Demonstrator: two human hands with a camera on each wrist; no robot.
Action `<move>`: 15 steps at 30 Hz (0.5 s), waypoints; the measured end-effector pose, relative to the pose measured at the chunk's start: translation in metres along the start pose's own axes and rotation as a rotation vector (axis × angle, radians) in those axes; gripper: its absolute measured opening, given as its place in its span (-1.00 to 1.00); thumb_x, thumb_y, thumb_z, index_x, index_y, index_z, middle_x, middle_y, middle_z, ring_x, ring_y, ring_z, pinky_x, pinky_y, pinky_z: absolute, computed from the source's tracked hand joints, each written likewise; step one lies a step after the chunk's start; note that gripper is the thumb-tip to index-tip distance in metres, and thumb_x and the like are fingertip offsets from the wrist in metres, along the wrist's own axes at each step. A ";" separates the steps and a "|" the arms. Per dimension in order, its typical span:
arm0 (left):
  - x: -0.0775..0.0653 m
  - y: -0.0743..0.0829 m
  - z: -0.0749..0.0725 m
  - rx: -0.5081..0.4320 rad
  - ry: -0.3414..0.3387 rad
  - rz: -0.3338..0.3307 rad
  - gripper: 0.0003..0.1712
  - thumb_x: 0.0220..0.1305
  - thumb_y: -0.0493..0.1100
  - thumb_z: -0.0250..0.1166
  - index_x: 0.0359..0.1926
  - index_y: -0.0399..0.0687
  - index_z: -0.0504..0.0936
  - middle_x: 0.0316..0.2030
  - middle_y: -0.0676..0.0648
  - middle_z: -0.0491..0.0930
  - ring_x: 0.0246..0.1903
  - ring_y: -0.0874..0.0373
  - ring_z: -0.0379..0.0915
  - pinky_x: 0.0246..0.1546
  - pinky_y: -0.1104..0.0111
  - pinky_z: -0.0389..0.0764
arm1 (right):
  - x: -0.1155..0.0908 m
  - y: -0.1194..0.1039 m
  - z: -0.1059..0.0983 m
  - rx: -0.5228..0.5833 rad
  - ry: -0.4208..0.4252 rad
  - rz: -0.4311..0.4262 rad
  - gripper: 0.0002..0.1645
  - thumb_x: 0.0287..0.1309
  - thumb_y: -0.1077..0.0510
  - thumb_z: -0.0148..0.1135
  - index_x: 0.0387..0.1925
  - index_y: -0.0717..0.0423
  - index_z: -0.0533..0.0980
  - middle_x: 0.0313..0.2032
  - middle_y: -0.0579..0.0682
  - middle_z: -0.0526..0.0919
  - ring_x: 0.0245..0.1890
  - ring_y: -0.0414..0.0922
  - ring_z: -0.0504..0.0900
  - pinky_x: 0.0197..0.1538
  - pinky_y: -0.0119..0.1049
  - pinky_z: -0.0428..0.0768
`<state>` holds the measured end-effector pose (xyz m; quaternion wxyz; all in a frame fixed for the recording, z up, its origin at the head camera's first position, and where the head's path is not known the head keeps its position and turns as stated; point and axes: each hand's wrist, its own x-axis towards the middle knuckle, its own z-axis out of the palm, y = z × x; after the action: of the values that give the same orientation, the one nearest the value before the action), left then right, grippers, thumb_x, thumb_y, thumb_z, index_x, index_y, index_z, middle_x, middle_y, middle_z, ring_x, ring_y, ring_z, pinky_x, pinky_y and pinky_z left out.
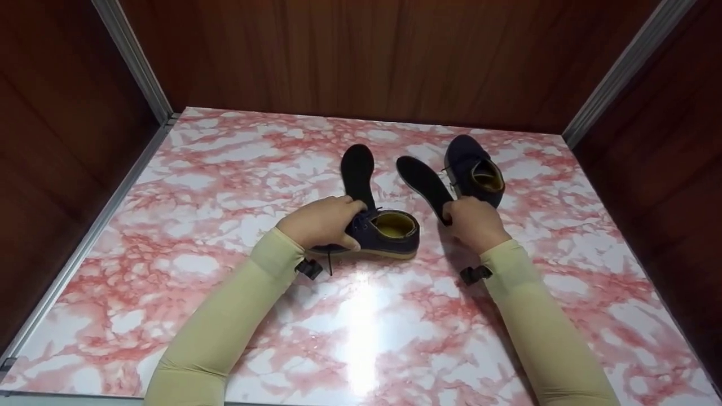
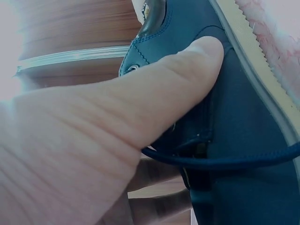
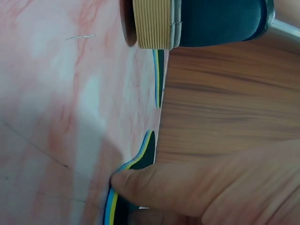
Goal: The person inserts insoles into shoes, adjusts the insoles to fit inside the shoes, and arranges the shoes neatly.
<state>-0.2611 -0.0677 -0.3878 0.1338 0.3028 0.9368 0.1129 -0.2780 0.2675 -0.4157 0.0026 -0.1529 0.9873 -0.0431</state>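
Note:
Across its front part, my left hand (image 1: 324,221) grips a navy lace-up shoe (image 1: 389,243) whose toe points left. Its thumb presses the shoe's side (image 2: 253,187) in the left wrist view, and a loose lace (image 2: 225,162) loops past the thumb. The yellowish inside of this shoe shows through its opening. My right hand (image 1: 476,224) pinches one end of a black insole (image 1: 424,181), which slants away to the upper left. In the right wrist view that insole (image 3: 112,208) has blue and yellow layers along its edge, with the thumb on it.
A second black insole (image 1: 357,169) lies just behind the held shoe. The other navy shoe (image 1: 465,155) stands at the back right, beyond my right hand. Brown wood-look panels (image 1: 361,62) enclose the red-and-white marbled table (image 1: 225,169) at the back and sides.

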 end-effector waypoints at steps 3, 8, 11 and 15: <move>0.001 0.000 0.000 0.003 -0.002 -0.001 0.01 0.33 0.21 0.57 0.62 -0.05 0.36 0.43 -0.24 0.52 0.36 -0.19 0.60 0.43 -0.02 0.59 | -0.002 0.000 -0.001 -0.023 -0.006 -0.009 -0.89 0.26 0.19 0.54 -0.32 0.10 0.70 -0.31 0.14 0.72 -0.31 0.09 0.68 -0.19 0.12 0.67; 0.001 0.000 -0.002 0.000 0.000 -0.004 0.00 0.33 0.20 0.58 0.62 -0.05 0.37 0.44 -0.24 0.51 0.36 -0.20 0.59 0.44 -0.04 0.58 | -0.004 -0.001 -0.003 -0.019 -0.015 -0.018 -0.89 0.27 0.22 0.52 -0.32 0.11 0.69 -0.29 0.13 0.70 -0.32 0.03 0.63 -0.22 0.07 0.64; 0.000 0.001 -0.001 -0.009 -0.001 -0.004 -0.01 0.32 0.18 0.59 0.61 -0.06 0.38 0.42 -0.25 0.52 0.35 -0.20 0.59 0.44 -0.04 0.58 | -0.004 -0.001 -0.002 -0.009 -0.016 -0.001 -0.86 0.30 0.13 0.50 -0.32 0.09 0.69 -0.28 0.13 0.72 -0.30 0.04 0.66 -0.25 0.10 0.66; 0.000 0.002 0.001 -0.012 -0.002 -0.005 -0.02 0.33 0.19 0.58 0.60 -0.05 0.38 0.41 -0.23 0.53 0.33 -0.18 0.60 0.42 -0.03 0.59 | -0.002 0.000 0.001 0.003 -0.005 0.042 -0.79 0.30 0.02 0.50 -0.33 0.05 0.69 -0.27 0.13 0.73 -0.27 0.07 0.70 -0.25 0.16 0.69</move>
<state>-0.2603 -0.0661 -0.3880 0.1370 0.2999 0.9367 0.1180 -0.2759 0.2682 -0.4162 0.0062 -0.1323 0.9902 -0.0439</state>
